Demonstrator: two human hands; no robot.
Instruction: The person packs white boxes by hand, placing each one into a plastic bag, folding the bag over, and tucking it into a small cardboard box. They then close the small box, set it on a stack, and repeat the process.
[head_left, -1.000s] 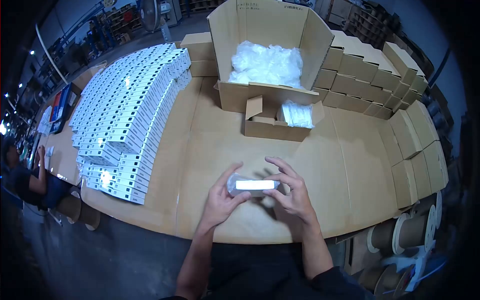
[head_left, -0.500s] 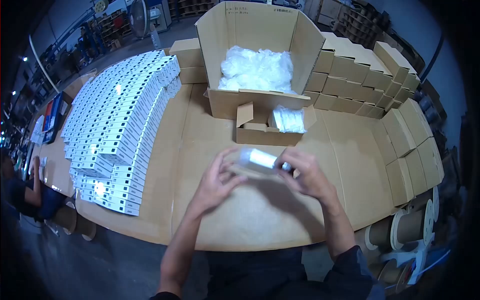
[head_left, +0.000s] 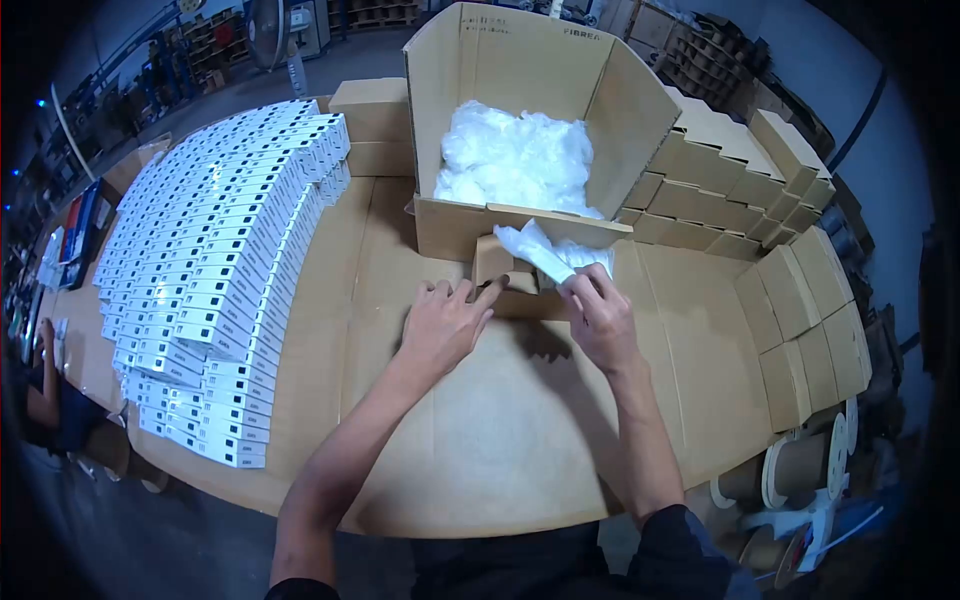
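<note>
Now | right hand (head_left: pixel 603 318) grips plastic bag (head_left: pixel 540 250) | left hand (head_left: pixel 447 325) released, hiding small box (head_left: pixel 492 262)

Both arms reach forward from the near edge of the worktop, forearms bare, dark sleeves at the elbows. The left hand (head_left: pixel 443 325) lies palm down, fingers spread and pointing ahead. The right hand (head_left: pixel 600 315) sits beside it, fingers curled in a pinch.
</note>
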